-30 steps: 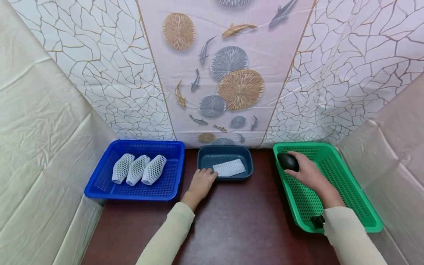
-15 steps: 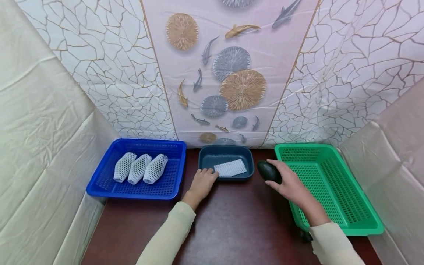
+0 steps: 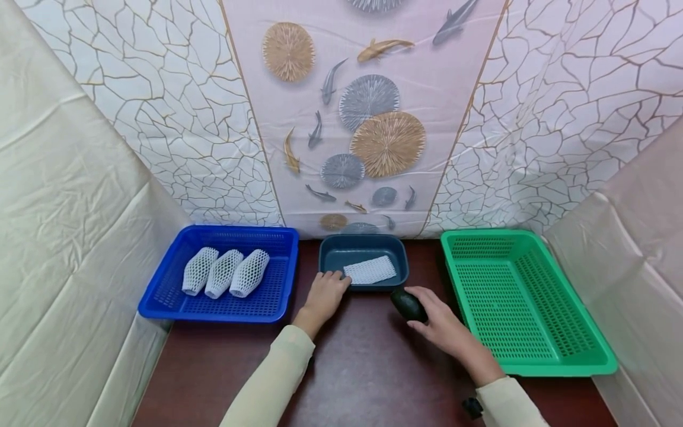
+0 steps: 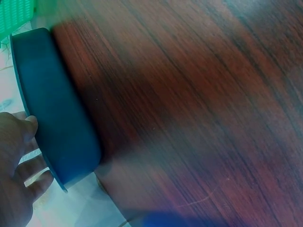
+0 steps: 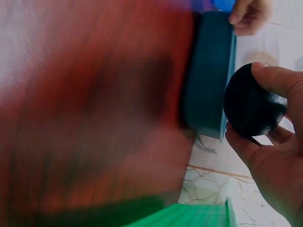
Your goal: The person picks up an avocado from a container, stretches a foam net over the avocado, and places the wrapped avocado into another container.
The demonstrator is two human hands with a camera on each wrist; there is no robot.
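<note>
My right hand (image 3: 441, 323) holds a dark green avocado (image 3: 408, 305) between thumb and fingers, above the table just front-right of a small teal tray (image 3: 364, 289). In the right wrist view the avocado (image 5: 251, 101) looks smooth and glossy. My left hand (image 3: 324, 299) grips the tray's front-left rim; the left wrist view shows the thumb on the outer wall (image 4: 61, 104) of the tray and fingers at its rim. Inside the tray lies a flat white foam net sleeve (image 3: 370, 270), close to my left fingertips.
At the left, a blue basket (image 3: 213, 313) holds three plump white foam nets (image 3: 224, 273) side by side. A green basket (image 3: 533, 302) stands at the right, next to my right forearm. A patterned cloth wall (image 3: 373, 196) rises right behind the containers.
My right hand has carried the avocado out from over the green basket, leftward and toward me, to near the teal tray. My left hand stays on the tray's rim.
</note>
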